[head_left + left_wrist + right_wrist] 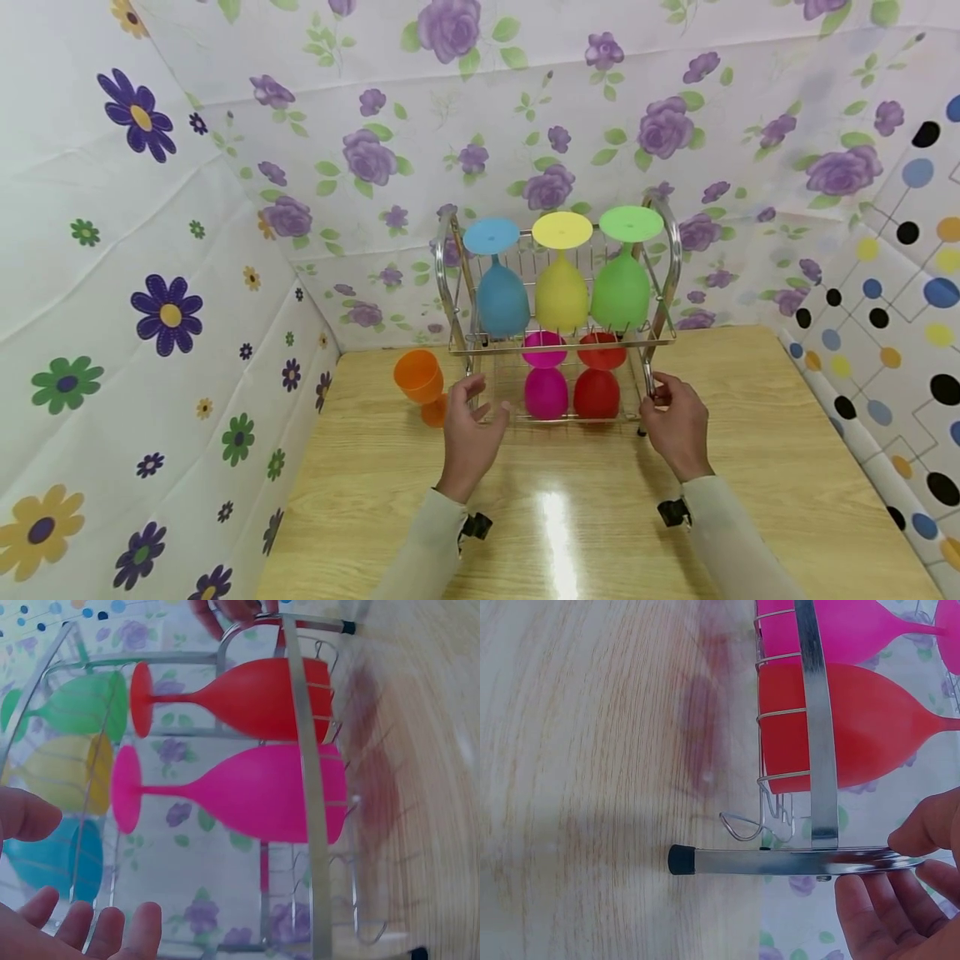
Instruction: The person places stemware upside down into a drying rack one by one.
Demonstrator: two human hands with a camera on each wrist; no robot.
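A two-tier metal dish rack (562, 347) stands on the table. Upside down on its upper tier are a blue goblet (502, 300), a yellow goblet (562, 293) and a green goblet (621, 292). Below them, a pink goblet (255, 793) and a red goblet (787, 727) are also inverted. My right hand (677, 423) pinches the rack's right leg between thumb and fingers. Beside the left leg, my left hand (472, 433) has its fingers spread and loosely bent, holding nothing. An orange goblet (418, 377) stands upright just left of that hand, its base partly hidden.
The rack sits near the back of the wooden table (570, 517). Behind it hangs a floral cloth (375, 208). A flower-printed cloth (187, 375) borders the left side, and a dotted cloth (885, 350) the right.
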